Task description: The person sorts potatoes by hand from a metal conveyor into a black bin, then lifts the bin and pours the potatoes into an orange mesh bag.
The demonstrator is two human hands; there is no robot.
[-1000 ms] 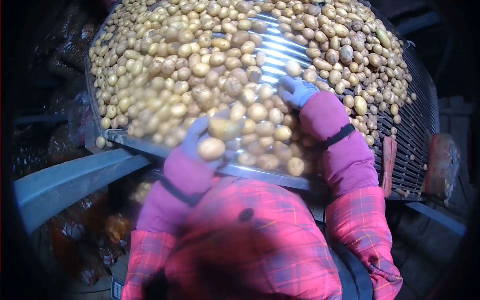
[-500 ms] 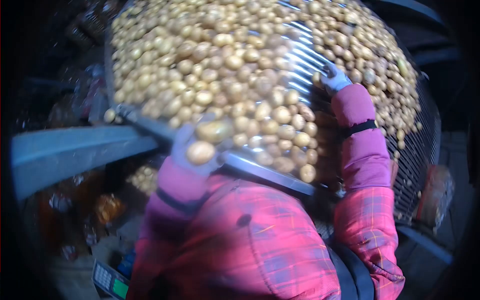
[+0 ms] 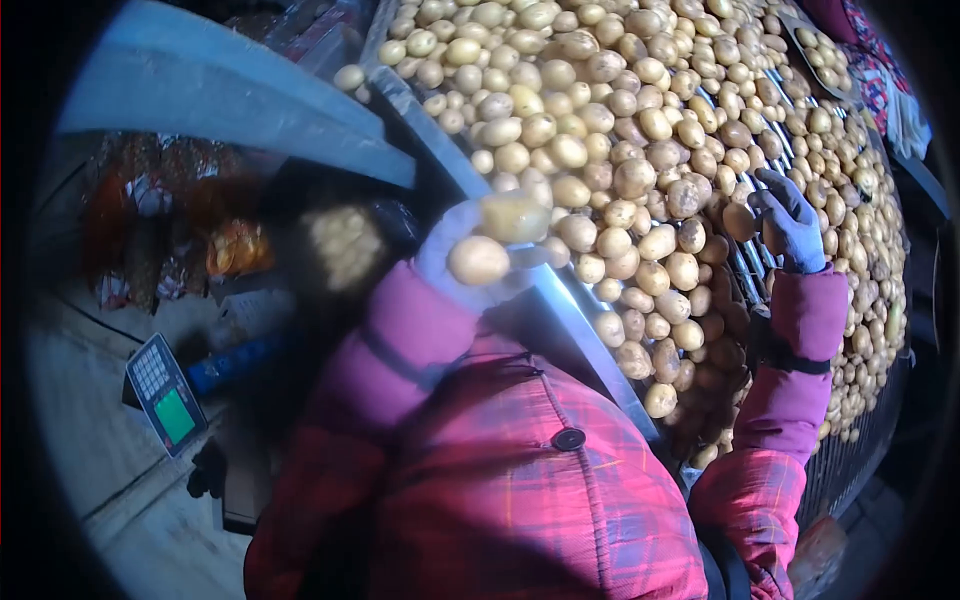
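Note:
Many potatoes (image 3: pixel 640 180) lie spread on a metal rack with bars. My left hand (image 3: pixel 450 250), in a pale glove, is at the metal edge (image 3: pixel 570 320) of the rack and holds potatoes, one round (image 3: pixel 478 260) and one longer (image 3: pixel 514 217). My right hand (image 3: pixel 790 220), gloved too, is over the bars on the right, its fingers bent around a potato (image 3: pixel 772 236). Another potato (image 3: pixel 738 222) is beside its fingertips.
A blue-grey metal beam (image 3: pixel 240 90) crosses the upper left. A scale display (image 3: pixel 165 395) with a green screen stands lower left, near filled bags (image 3: pixel 237 247). At the top right are another person's sleeve (image 3: pixel 868 50) and a tray of potatoes (image 3: pixel 822 58).
The camera view has turned to the left, so the rack appears further right. My left hand still holds its potatoes. The other person's sleeve and the tray have come into view.

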